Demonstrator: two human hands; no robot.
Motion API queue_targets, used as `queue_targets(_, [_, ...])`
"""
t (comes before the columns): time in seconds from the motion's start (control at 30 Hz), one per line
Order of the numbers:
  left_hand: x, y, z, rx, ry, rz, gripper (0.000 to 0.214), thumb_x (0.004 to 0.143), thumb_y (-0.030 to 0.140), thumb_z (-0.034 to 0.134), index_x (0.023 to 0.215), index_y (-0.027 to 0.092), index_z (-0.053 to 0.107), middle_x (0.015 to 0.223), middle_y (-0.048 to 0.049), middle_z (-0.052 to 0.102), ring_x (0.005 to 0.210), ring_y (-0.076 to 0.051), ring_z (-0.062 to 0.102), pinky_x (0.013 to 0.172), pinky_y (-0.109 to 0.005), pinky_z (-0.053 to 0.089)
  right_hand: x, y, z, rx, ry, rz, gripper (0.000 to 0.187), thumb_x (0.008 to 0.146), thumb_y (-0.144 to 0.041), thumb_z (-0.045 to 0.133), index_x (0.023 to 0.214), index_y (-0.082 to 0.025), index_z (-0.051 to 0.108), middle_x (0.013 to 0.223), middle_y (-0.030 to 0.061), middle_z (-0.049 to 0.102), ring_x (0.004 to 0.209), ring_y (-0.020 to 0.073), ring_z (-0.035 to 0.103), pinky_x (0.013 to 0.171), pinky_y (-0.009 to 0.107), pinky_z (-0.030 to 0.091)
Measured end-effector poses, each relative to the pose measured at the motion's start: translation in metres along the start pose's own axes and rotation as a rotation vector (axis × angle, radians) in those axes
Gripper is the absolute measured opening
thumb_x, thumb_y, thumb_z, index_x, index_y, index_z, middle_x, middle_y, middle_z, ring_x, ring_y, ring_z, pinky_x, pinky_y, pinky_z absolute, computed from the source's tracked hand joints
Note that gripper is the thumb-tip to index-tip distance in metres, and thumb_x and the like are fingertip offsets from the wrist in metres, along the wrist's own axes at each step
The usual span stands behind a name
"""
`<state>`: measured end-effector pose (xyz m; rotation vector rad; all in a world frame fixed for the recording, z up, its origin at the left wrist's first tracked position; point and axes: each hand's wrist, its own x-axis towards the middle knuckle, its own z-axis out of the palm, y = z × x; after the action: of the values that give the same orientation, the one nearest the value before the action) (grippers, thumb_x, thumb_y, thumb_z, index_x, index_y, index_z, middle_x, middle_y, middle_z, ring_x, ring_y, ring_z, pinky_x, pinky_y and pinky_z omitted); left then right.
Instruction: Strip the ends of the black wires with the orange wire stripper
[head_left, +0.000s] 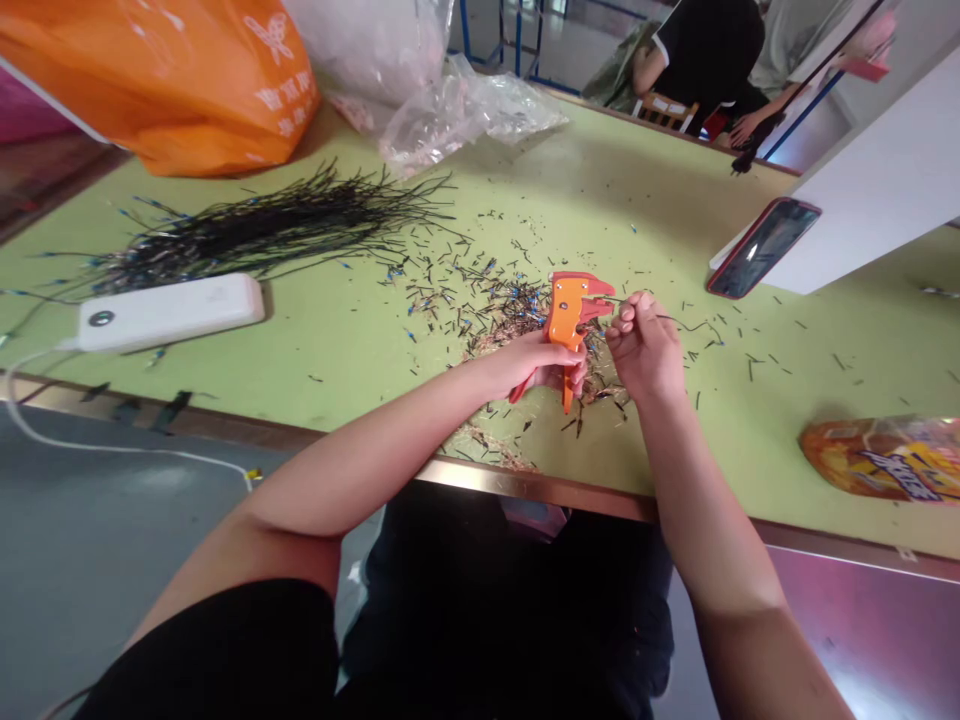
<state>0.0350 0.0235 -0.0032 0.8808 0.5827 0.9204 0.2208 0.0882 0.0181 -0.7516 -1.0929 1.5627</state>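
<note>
The left forearm [420, 425] slants over the bench's near edge [480, 476], elbow bent; the left grip [541, 362] curls, thumb uppermost. The right forearm [709, 500] crosses more squarely, the right grip [651, 350] bent, fingertips [627, 308] pinched together.

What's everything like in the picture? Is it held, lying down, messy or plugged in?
Left hand: closed around the tool's handles
Orange tool: held, jaws pointing toward the right hand
Right hand: pinching a wire
Black wire: held, loose end hanging out
Wire bundle: lying loosely piled
Clippings: scattered
White power bank: lying flat, cable attached
Phone: propped up, tilted
Clear plastic bags: crumpled
</note>
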Motion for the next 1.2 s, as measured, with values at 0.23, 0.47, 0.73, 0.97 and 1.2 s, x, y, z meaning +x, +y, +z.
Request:
queue_targets(0.23, [0.0, -0.001, 0.002, -0.016, -0.001, -0.015, 0.016, 0.086, 0.027, 0.072, 0.089, 0.016, 0.061, 0.077, -0.0012, 0.067, 0.073, -0.017, 0.07, 0.075, -0.036, 0.058, -0.004, -0.003, 0.009, 0.144, 0.019, 0.065, 0.014, 0.097, -0.028, 0.075, 0.085, -0.022, 0.071, 0.073, -0.0046, 0.059, 0.062, 0.0066, 0.054, 0.063, 0.016, 0.054])
queue_targets(0.47, [-0.001, 0.001, 0.006, -0.004, 0.019, 0.012, 0.016, 0.088, 0.027, 0.071, 0.085, 0.016, 0.059, 0.074, -0.0005, 0.065, 0.069, -0.017, 0.069, 0.073, -0.036, 0.058, -0.006, -0.004, 0.014, 0.09, 0.024, 0.105, 0.017, 0.101, -0.027, 0.072, 0.085, -0.022, 0.069, 0.07, -0.0055, 0.059, 0.06, 0.0066, 0.054, 0.061, 0.016, 0.053])
queue_targets(0.73, [-0.002, 0.003, 0.008, 0.021, 0.045, 0.007, 0.015, 0.092, 0.025, 0.065, 0.081, 0.016, 0.059, 0.068, 0.0015, 0.062, 0.063, -0.014, 0.066, 0.068, -0.032, 0.056, -0.005, -0.005, 0.014, 0.069, 0.056, 0.096, 0.018, 0.101, -0.027, 0.071, 0.084, -0.023, 0.067, 0.07, -0.0052, 0.057, 0.06, 0.0075, 0.052, 0.061, 0.017, 0.052])
queue_targets(0.97, [-0.001, 0.003, 0.007, 0.034, 0.057, 0.006, 0.017, 0.093, 0.025, 0.063, 0.079, 0.017, 0.058, 0.066, 0.0014, 0.061, 0.062, -0.014, 0.066, 0.068, -0.031, 0.055, -0.006, -0.003, 0.012, 0.116, 0.024, 0.063, 0.018, 0.102, -0.026, 0.068, 0.085, -0.022, 0.068, 0.073, -0.0049, 0.056, 0.061, 0.0066, 0.05, 0.062, 0.015, 0.051])
queue_targets(1.2, [0.0, 0.001, 0.004, 0.048, 0.053, 0.003, 0.02, 0.092, 0.027, 0.066, 0.078, 0.017, 0.058, 0.068, 0.0008, 0.062, 0.064, -0.014, 0.067, 0.068, -0.032, 0.056, -0.006, -0.001, 0.009, 0.115, 0.01, 0.049, 0.015, 0.1, -0.029, 0.073, 0.086, -0.022, 0.071, 0.074, -0.0045, 0.057, 0.062, 0.007, 0.052, 0.063, 0.015, 0.052])
